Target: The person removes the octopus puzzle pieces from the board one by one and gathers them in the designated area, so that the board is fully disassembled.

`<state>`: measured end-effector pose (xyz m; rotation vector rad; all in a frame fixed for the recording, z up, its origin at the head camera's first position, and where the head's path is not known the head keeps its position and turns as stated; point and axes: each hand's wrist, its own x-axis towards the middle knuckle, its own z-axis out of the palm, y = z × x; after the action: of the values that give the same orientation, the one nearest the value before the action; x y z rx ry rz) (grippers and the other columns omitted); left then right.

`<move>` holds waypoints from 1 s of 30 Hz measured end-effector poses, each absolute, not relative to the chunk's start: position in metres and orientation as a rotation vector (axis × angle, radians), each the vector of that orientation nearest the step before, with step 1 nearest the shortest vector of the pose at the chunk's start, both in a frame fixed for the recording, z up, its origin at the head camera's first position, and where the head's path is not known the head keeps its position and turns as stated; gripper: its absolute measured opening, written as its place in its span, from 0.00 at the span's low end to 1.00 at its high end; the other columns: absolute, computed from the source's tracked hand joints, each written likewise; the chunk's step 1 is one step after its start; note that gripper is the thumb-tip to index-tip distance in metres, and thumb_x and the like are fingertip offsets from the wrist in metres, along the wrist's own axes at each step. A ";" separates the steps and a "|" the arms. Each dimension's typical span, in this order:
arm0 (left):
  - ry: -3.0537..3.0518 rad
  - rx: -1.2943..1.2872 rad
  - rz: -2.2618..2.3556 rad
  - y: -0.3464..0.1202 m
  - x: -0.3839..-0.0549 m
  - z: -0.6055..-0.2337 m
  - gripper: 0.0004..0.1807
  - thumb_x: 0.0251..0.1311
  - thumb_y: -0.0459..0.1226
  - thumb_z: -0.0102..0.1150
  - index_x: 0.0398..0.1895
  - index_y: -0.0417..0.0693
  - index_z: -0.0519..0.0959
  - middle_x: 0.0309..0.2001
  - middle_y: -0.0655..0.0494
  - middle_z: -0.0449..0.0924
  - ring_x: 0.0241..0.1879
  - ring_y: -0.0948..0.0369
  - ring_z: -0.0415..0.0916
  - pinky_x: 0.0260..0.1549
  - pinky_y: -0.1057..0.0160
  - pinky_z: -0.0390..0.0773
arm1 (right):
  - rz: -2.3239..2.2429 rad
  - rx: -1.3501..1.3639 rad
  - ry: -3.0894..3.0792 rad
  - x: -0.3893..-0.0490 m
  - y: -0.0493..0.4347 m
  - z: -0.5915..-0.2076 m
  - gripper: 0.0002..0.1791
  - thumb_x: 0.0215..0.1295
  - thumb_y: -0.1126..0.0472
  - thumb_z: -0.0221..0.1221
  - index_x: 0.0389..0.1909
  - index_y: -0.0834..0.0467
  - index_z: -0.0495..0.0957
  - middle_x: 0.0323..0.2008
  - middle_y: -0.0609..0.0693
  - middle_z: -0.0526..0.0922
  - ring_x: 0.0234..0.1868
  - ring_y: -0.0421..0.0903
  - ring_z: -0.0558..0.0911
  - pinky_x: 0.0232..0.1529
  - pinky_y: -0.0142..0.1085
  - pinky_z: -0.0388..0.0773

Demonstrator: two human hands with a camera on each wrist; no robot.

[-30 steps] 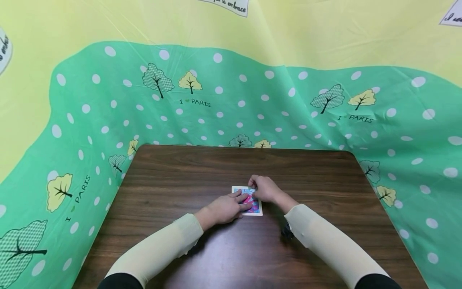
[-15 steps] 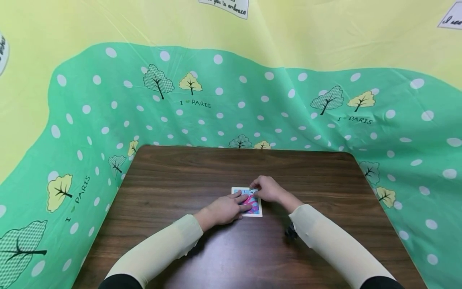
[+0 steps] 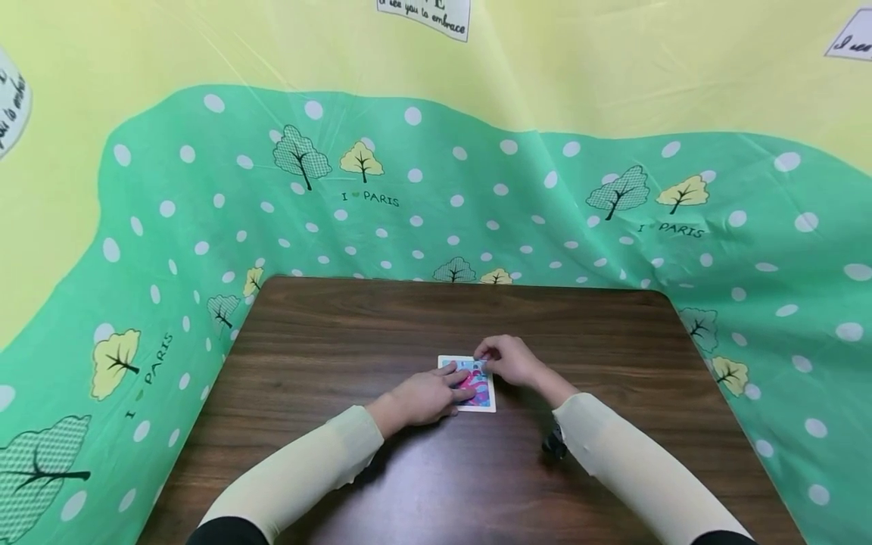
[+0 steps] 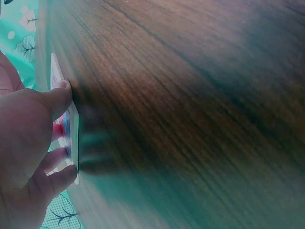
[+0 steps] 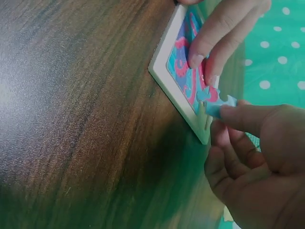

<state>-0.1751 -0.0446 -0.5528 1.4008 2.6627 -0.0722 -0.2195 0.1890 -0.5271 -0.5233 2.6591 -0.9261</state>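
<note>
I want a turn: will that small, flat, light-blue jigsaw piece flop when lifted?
Probably not: the light-blue jigsaw piece looks stiff, showing no sag in the right hand. It's likely light, being small and thin, and, being flat, should slide rather than roll.

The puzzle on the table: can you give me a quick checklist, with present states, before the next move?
1. Puzzle lying flat on the table: ok, it appears to.
2. Left hand in contact with it: ok, its fingers rest on the picture.
3. Right hand gripping the blue piece: ok, pinched between thumb and fingers.
4. Blue piece seated flat in the puzzle: not ok, it is held at the corner, with pale bare backing showing beside it.
5. Blue piece turned the right way to fit: cannot tell, the right hand covers part of it.
</note>
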 end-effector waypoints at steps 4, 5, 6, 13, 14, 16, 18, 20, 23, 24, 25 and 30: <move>2.669 1.398 -0.076 -0.043 -0.175 -0.553 0.31 0.74 0.53 0.55 0.78 0.69 0.65 0.80 0.54 0.60 0.77 0.47 0.61 0.65 0.56 0.76 | -1.000 -0.522 2.637 -0.219 0.198 -0.525 0.07 0.67 0.67 0.65 0.43 0.56 0.87 0.37 0.49 0.86 0.39 0.43 0.81 0.46 0.42 0.81; 2.671 1.398 -0.077 -0.043 -0.175 -0.553 0.31 0.74 0.53 0.56 0.78 0.69 0.65 0.79 0.54 0.60 0.77 0.47 0.61 0.65 0.57 0.76 | -1.017 -0.511 2.629 -0.219 0.200 -0.523 0.07 0.68 0.67 0.65 0.44 0.56 0.87 0.37 0.48 0.85 0.39 0.43 0.80 0.45 0.41 0.80; 2.670 1.397 -0.075 -0.043 -0.176 -0.554 0.31 0.74 0.53 0.56 0.78 0.69 0.65 0.79 0.54 0.60 0.77 0.47 0.61 0.65 0.57 0.76 | -1.030 -0.504 2.623 -0.218 0.203 -0.522 0.07 0.68 0.66 0.65 0.44 0.55 0.87 0.37 0.48 0.85 0.39 0.43 0.80 0.45 0.41 0.80; 2.674 1.392 -0.036 -0.044 -0.174 -0.556 0.31 0.74 0.52 0.55 0.78 0.68 0.64 0.80 0.54 0.59 0.77 0.47 0.59 0.67 0.55 0.74 | -1.059 -0.490 2.648 -0.216 0.235 -0.513 0.06 0.70 0.64 0.64 0.43 0.53 0.87 0.38 0.47 0.86 0.39 0.45 0.80 0.45 0.41 0.80; 2.680 1.398 -0.037 -0.044 -0.173 -0.557 0.31 0.74 0.52 0.55 0.78 0.68 0.64 0.80 0.54 0.59 0.77 0.46 0.59 0.66 0.55 0.74 | -1.064 -0.480 2.656 -0.215 0.241 -0.513 0.06 0.70 0.64 0.64 0.43 0.53 0.88 0.38 0.47 0.87 0.40 0.46 0.80 0.46 0.41 0.80; 2.692 1.413 -0.045 -0.045 -0.170 -0.557 0.30 0.75 0.52 0.55 0.78 0.67 0.65 0.79 0.53 0.60 0.77 0.46 0.60 0.66 0.55 0.74 | -1.070 -0.454 2.673 -0.214 0.253 -0.512 0.06 0.71 0.63 0.64 0.43 0.52 0.88 0.39 0.47 0.87 0.40 0.47 0.80 0.46 0.42 0.80; 2.705 1.427 -0.049 -0.045 -0.168 -0.557 0.29 0.75 0.51 0.55 0.77 0.66 0.66 0.79 0.53 0.61 0.77 0.46 0.61 0.66 0.56 0.75 | -1.072 -0.422 2.687 -0.213 0.265 -0.511 0.06 0.71 0.63 0.64 0.43 0.52 0.88 0.39 0.48 0.87 0.40 0.48 0.80 0.45 0.42 0.80; 2.715 1.437 -0.053 -0.045 -0.166 -0.557 0.29 0.75 0.50 0.55 0.77 0.66 0.68 0.79 0.53 0.62 0.76 0.46 0.61 0.66 0.56 0.74 | -1.079 -0.386 2.698 -0.211 0.277 -0.511 0.06 0.71 0.63 0.63 0.43 0.52 0.87 0.40 0.48 0.87 0.40 0.48 0.80 0.44 0.41 0.79; 2.723 1.441 -0.053 -0.046 -0.165 -0.557 0.28 0.75 0.51 0.54 0.76 0.65 0.69 0.78 0.53 0.62 0.76 0.48 0.62 0.69 0.54 0.72 | -1.072 -0.356 2.715 -0.210 0.293 -0.513 0.06 0.72 0.62 0.63 0.43 0.53 0.87 0.40 0.50 0.87 0.39 0.48 0.79 0.42 0.40 0.79; 2.726 1.440 -0.054 -0.047 -0.165 -0.557 0.28 0.75 0.52 0.54 0.76 0.65 0.69 0.78 0.53 0.63 0.76 0.48 0.62 0.70 0.52 0.70 | -1.066 -0.345 2.718 -0.210 0.299 -0.513 0.06 0.72 0.62 0.63 0.44 0.54 0.87 0.40 0.50 0.87 0.39 0.48 0.79 0.41 0.40 0.78; 2.731 1.438 -0.058 -0.047 -0.165 -0.557 0.27 0.75 0.52 0.54 0.75 0.65 0.70 0.78 0.54 0.63 0.76 0.49 0.63 0.71 0.51 0.68 | -1.064 -0.332 2.719 -0.209 0.303 -0.514 0.06 0.72 0.62 0.62 0.44 0.54 0.87 0.40 0.51 0.87 0.39 0.47 0.79 0.41 0.40 0.78; 2.770 1.438 -0.080 -0.050 -0.163 -0.557 0.27 0.75 0.56 0.52 0.73 0.65 0.73 0.77 0.56 0.66 0.75 0.51 0.64 0.73 0.43 0.64 | -1.030 -0.275 2.727 -0.207 0.321 -0.519 0.08 0.73 0.62 0.61 0.48 0.58 0.86 0.41 0.53 0.87 0.39 0.46 0.80 0.39 0.38 0.78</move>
<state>-0.1627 -0.0505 -0.5574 1.4380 2.7696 -0.0804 -0.2073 0.3212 -0.5189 -0.2752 2.7266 -1.0305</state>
